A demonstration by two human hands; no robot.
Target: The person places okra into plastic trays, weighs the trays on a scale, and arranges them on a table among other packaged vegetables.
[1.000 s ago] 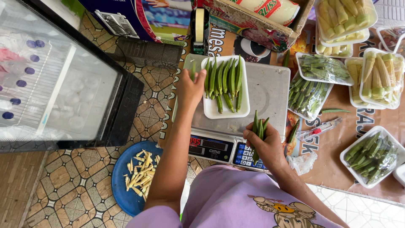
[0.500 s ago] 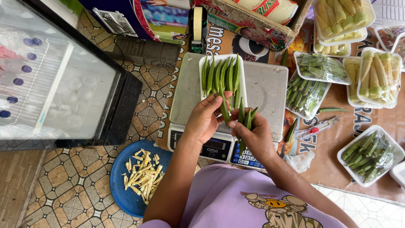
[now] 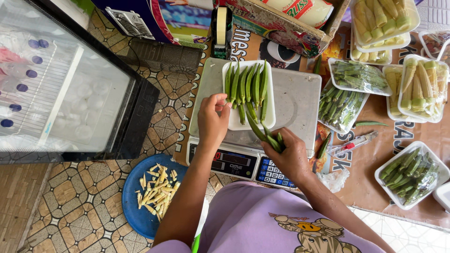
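A white foam tray (image 3: 270,112) of green okra pods (image 3: 247,86) sits on the steel platform of a digital scale (image 3: 295,100). My left hand (image 3: 212,121) rests at the tray's left edge, its fingers touching the okra pods there. My right hand (image 3: 289,157) is over the scale's keypad and grips a small bunch of okra (image 3: 266,135) whose tips reach toward the tray's front edge.
Wrapped trays of okra (image 3: 408,174) and baby corn (image 3: 424,89) lie at right on a brown mat. A blue plate of cut scraps (image 3: 152,194) is on the tiled floor. A glass-door cooler (image 3: 65,89) stands left, a tape dispenser (image 3: 220,28) behind the scale.
My left hand moved from the tray's far left corner to its front, then back to the left edge. My right hand carried its okra bunch up toward the tray's front.
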